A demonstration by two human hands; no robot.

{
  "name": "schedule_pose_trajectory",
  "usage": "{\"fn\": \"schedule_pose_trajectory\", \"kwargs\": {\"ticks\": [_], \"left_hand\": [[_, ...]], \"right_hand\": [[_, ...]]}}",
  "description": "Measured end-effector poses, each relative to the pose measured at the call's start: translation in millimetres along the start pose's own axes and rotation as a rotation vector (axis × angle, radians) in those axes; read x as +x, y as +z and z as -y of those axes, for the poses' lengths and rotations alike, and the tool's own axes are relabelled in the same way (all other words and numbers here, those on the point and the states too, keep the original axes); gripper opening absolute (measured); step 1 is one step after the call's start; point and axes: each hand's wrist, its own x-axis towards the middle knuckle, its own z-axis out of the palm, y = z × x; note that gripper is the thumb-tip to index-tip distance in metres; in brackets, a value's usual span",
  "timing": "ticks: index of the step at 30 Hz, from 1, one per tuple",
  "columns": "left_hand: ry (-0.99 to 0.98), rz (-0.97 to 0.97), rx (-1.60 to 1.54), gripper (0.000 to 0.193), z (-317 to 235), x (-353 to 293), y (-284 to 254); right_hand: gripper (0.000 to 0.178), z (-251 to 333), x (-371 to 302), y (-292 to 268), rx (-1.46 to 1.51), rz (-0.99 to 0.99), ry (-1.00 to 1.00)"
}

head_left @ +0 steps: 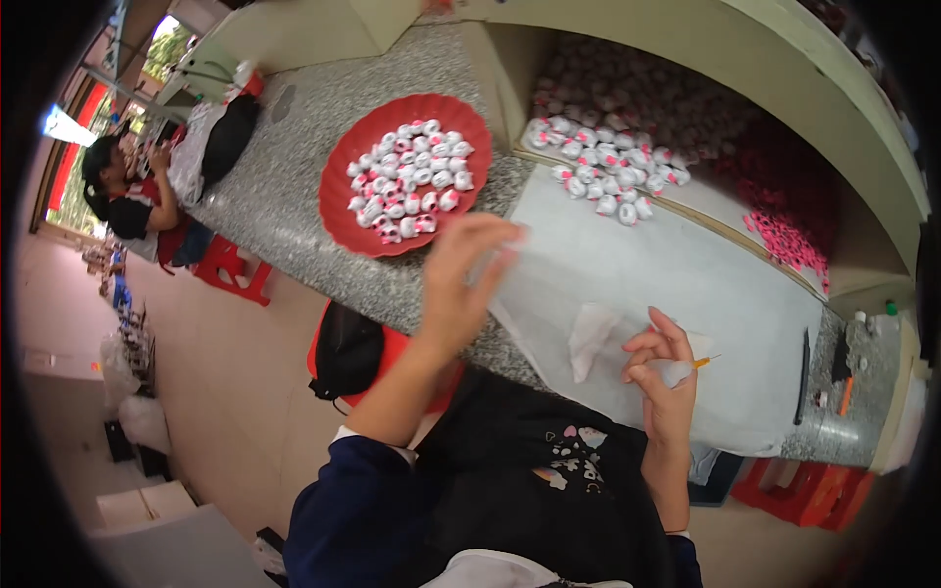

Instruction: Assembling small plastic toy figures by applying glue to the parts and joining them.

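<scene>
My left hand (459, 279) is raised over the bench edge, just beside a red scalloped plate (338, 211). Its thumb and fingers are curved and apart, slightly blurred, with nothing visible between them. On the plate lie several small white figure heads (417, 162) with pink parts. Over a white sheet (627, 265), my right hand (668, 377) has its fingers wrapped round a small translucent squeeze bottle (674, 371) with a yellow needle tip. A crumpled white tissue (591, 333) rests on the sheet between my hands.
Beyond the sheet, a shelf opening holds a heap of white heads (613, 167) and many small pink pieces (789, 235). A dark thin tool (804, 377) and an orange stick (846, 397) lie at the right. Another person (137, 191) sits at the far left. Red stools (230, 269) stand below.
</scene>
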Motion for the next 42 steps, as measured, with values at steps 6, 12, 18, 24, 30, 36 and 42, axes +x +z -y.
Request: {"fn": "schedule_pose_trajectory", "kwargs": {"ticks": [6, 12, 18, 24, 30, 36, 42], "left_hand": [[0.049, -0.026, 0.723, 0.042, 54, 28, -27], [0.611, 0.340, 0.330, 0.030, -5, 66, 98], [0.533, 0.499, 0.620, 0.021, 11, 77, 135], [-0.563, 0.482, -1.070, 0.014, -33, 42, 106], [-0.703, 0.268, -1.408, 0.031, -41, -23, 100], [-0.688, 0.205, -1.398, 0.033, -57, -42, 90], [-0.592, 0.231, -1.312, 0.032, -56, -55, 83]], "right_hand": [[0.046, -3, -15, -44, -0.008, -0.079, -0.001], [0.050, 4, -28, -41, 0.097, -0.120, -0.130], [0.034, -1, -40, -60, 0.018, 0.074, -0.067], [0.038, 14, -35, -64, -0.089, -0.046, -0.099], [0.038, 26, -32, -43, -0.167, -0.094, -0.120], [0.026, 27, -31, -33, -0.033, -0.263, -0.410], [0.032, 27, -33, -18, -0.104, -0.344, -0.694]]}}
